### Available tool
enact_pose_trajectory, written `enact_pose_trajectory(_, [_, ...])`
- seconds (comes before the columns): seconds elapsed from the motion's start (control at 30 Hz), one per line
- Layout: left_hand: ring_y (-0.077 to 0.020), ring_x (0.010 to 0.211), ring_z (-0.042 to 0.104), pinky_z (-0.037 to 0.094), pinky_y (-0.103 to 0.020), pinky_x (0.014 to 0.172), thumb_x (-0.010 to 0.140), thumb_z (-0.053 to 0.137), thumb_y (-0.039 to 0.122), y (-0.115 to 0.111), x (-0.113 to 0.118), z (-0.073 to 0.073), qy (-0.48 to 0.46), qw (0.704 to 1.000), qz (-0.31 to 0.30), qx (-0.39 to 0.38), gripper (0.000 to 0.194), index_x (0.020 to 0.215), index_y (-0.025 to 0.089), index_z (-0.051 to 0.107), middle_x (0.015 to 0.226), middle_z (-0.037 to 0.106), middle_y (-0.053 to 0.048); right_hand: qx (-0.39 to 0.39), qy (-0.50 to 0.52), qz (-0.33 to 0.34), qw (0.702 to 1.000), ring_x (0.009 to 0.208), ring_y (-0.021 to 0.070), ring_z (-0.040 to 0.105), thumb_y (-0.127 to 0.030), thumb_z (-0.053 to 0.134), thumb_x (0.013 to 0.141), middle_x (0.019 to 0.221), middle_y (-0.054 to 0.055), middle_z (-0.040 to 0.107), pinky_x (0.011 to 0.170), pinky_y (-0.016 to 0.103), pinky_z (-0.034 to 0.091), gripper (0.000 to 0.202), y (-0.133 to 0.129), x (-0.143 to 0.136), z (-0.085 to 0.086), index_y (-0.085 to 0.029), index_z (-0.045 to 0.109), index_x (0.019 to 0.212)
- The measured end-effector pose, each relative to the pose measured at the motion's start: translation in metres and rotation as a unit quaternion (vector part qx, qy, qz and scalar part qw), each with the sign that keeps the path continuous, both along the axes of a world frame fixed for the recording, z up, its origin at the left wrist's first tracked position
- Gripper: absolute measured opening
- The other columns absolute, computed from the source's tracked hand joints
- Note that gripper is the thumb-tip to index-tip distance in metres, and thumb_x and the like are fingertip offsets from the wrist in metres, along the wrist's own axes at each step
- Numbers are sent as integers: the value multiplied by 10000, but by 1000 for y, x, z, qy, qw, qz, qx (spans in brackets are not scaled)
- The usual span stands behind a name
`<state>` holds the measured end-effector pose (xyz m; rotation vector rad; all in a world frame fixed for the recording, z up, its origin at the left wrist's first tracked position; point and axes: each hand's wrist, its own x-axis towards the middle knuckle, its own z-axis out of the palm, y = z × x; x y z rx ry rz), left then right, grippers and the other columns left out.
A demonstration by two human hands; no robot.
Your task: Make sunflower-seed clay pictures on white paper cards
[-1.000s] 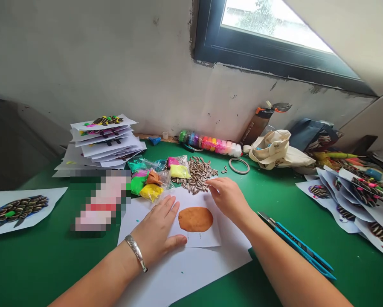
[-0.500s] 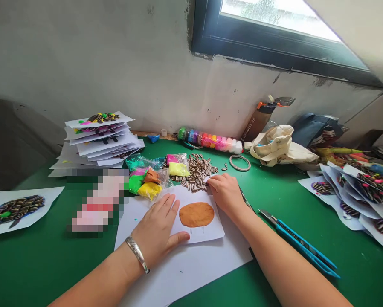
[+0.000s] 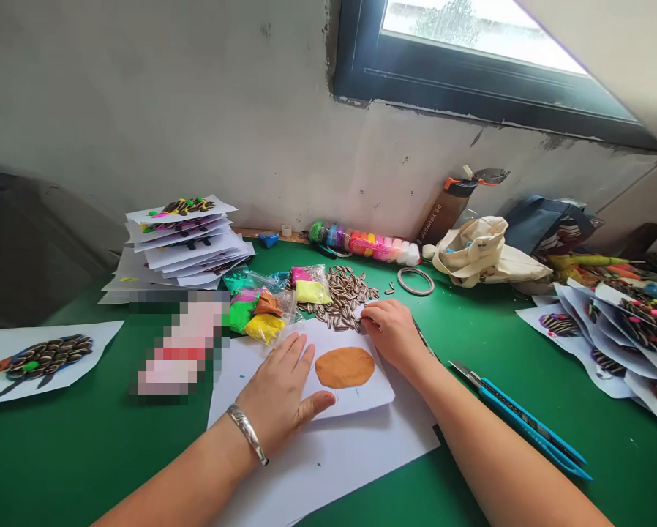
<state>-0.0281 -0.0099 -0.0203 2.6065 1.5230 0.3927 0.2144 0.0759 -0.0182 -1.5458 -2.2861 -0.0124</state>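
Note:
A small white sheet (image 3: 380, 391) bears a flat brown oval of clay (image 3: 344, 367) with pencil lines beneath it. It lies on a larger white paper (image 3: 273, 487). My left hand (image 3: 282, 380), a silver bangle at its wrist, rests spread on the small sheet's left side, thumb near the oval. Past the sheet's far edge is a pile of striped sunflower seeds (image 3: 344, 293). My right hand (image 3: 394, 329) is at the near right side of this pile, its fingertips pinched on a sunflower seed, mostly hidden by the fingers.
Bags of coloured clay (image 3: 265, 327) lie left of the seeds. A blue utility knife (image 3: 531, 424) and a tape roll (image 3: 415, 281) are to the right. Stacks of seed pictures stand left (image 3: 197, 249) and right (image 3: 597, 329); a bottle (image 3: 446, 208) and cloth bag (image 3: 474, 249) line the wall.
The whole scene has shifted slightly rightward as my head turned a little. Both hands keep nearly the same places on the paper and by the seeds.

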Motion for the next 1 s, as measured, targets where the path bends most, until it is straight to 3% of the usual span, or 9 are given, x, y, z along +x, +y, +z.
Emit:
enact_pose_trajectory(0.2, [-366, 1305, 412, 397, -535, 1041, 908, 333, 620, -1, 3, -3, -28, 999, 2, 22, 717, 1291, 52, 543, 1362, 499, -240, -2, -6, 30, 1000, 899, 185, 560, -180, 496, 911, 983, 35, 715, 792, 294, 337, 228, 2, -10, 17, -239, 715, 928])
enact_pose_trajectory(0.4, [-351, 1262, 474, 438, -526, 1014, 959, 371, 425, -1, 2, 4, -49, 998, -2, 35, 512, 1313, 89, 526, 1334, 541, -207, -20, -43, 51, 998, 837, 186, 544, -177, 435, 912, 868, 31, 700, 742, 291, 331, 282, 29, -55, 38, -259, 703, 878])
enact_pose_trajectory(0.57, [-331, 1239, 505, 465, -472, 1011, 927, 460, 285, -2, 2, 12, -40, 999, -11, 35, 430, 1291, 69, 535, 1301, 573, -194, -18, -57, 25, 998, 993, 264, 506, -195, 461, 872, 1039, 93, 667, 769, 347, 327, 293, 46, -91, 32, -235, 624, 1111])
enact_pose_trajectory(0.7, [-312, 1231, 519, 478, -476, 1005, 910, 461, 222, -3, 1, 12, -52, 997, -6, 57, 393, 1260, 71, 558, 1287, 586, -187, -29, -59, 20, 998, 1031, 281, 490, -180, 504, 829, 1048, 108, 653, 824, 378, 323, 366, 52, -100, 26, -220, 566, 1188])
enact_pose_trajectory(1.0, [-239, 1075, 631, 536, -407, 954, 916, 453, 187, -3, -5, 18, -152, 982, -16, 111, 300, 1154, 147, 631, 1109, 693, -110, -55, 34, 49, 997, 895, 212, 531, -117, 501, 782, 895, 82, 623, 776, 301, 369, 182, 65, -97, 33, -182, 650, 864])
